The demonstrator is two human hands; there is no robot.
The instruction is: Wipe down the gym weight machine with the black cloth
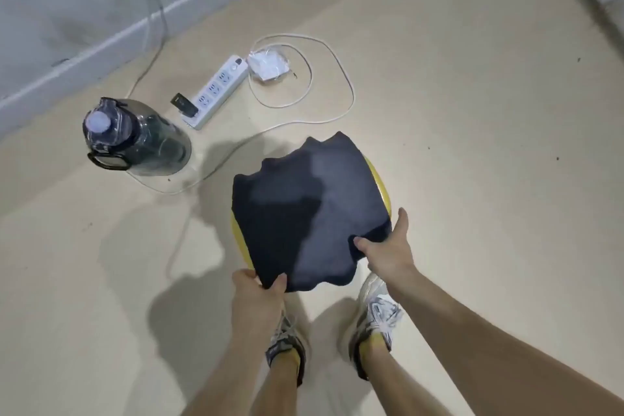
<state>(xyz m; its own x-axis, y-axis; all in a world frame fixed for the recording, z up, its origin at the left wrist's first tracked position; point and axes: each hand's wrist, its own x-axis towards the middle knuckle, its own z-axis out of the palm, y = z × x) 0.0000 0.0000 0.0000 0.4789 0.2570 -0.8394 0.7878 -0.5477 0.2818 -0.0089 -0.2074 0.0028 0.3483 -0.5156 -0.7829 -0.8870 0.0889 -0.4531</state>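
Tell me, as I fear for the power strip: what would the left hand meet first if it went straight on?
The left hand would likely meet the yellow-rimmed object under the black cloth it grips; depth unclear.

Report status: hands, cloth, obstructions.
Both left hand and right hand grip black cloth near edge. Cloth draped over yellow-rimmed object. No weight machine in view; water jug, power strip on floor beyond.

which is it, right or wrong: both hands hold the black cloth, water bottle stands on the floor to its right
Partly wrong: the head view shows the water bottle standing on the floor to the left of the black cloth. The left hand and right hand do hold it.
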